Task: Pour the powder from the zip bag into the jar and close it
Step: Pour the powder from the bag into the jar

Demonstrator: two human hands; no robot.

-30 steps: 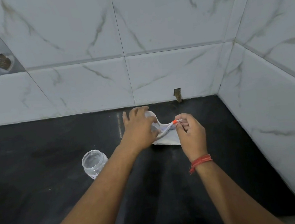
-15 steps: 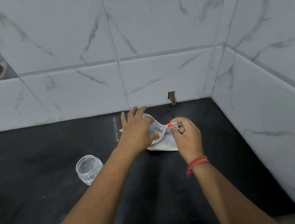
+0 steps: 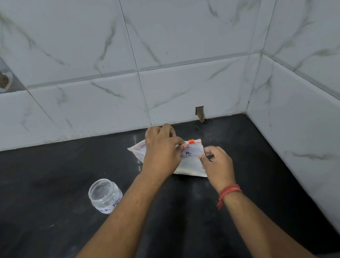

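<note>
A clear zip bag [image 3: 191,164] with white powder lies on the black counter near the back wall. Its top edge carries an orange slider [image 3: 191,141]. My left hand [image 3: 161,153] rests over the bag's left half, fingers pinching the top edge just left of the slider. My right hand [image 3: 216,162] pinches the bag's right edge. A small clear jar [image 3: 105,195] with blue writing stands upright without a lid, to the left of my left forearm.
The black counter [image 3: 50,238] ends at white marble-pattern tiled walls behind and to the right [image 3: 313,133]. A small notch [image 3: 200,112] sits in the back wall at counter level. No lid is in view.
My right hand has let go of the orange slider and dropped to the bag's right edge. My left hand now pinches the top edge beside the slider. The jar has not moved.
</note>
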